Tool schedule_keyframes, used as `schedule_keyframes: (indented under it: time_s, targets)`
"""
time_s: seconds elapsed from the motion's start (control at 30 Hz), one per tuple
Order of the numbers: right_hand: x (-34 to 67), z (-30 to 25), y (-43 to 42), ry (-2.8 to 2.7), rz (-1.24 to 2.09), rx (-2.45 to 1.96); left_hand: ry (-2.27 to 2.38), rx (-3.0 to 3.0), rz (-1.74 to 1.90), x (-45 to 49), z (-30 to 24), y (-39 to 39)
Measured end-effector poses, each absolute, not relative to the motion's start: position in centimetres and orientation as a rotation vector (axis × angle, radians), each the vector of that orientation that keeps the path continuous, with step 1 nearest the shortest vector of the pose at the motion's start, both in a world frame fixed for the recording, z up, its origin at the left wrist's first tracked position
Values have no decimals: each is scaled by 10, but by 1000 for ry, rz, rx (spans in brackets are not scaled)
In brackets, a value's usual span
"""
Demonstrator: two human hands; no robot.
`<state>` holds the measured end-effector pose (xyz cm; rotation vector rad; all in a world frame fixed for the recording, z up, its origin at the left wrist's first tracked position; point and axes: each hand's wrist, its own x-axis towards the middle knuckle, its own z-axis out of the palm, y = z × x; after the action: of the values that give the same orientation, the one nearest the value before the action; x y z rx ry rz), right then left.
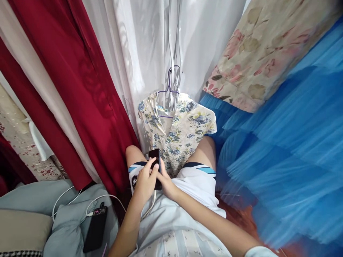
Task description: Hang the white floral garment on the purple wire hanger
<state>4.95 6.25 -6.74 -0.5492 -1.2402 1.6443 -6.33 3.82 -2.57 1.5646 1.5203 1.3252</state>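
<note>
"Where does the phone lie from your fingers?"

"Between my two hands, above my lap, with its long axis running near to far and the far end leaning slightly left. Neither hand is nearer; both are at it. My right fingers close round its right side."

"And the left?"

"My left fingers reach in from the left, over the dark screen. I cannot tell whether they press it, or whether they share the grip."

"Anything fixed to it?"

"A white cable comes off its near end and drops toward my lap."

"Count me the rest."

"One phone, one flowered shirt on the far side of it, between my knees, and one purple hanger in its neck. To my left, near, one black power bank on the grey padding, with a white lead plugged in at its far end. Whether that lead is the same cable as mine, I cannot tell."
</note>
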Motion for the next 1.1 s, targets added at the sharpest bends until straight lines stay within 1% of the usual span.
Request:
schedule_keyframes:
  time_s: [0.1, 0.2, 0.37, 0.67, 1.1]
  targets:
    - [50, -62, 62, -885, 1859, -498, 1439, 1435, 1491, -63, -29, 29]
    - [55, -59, 62, -684, 1992, -475, 1406, 1332, 1653, -68, -37, 25]
    - [59, -63, 69, -509, 2185, -461, 1392, 1221, 1642, -76, -58, 27]
    - [63, -65, 72, -487, 2259, -327, 1364, 1150, 1530, -81, -76, 32]
    - [65, -57, 69, -551, 2291, -330, 1318, 1192, 1571, -80, -78, 35]
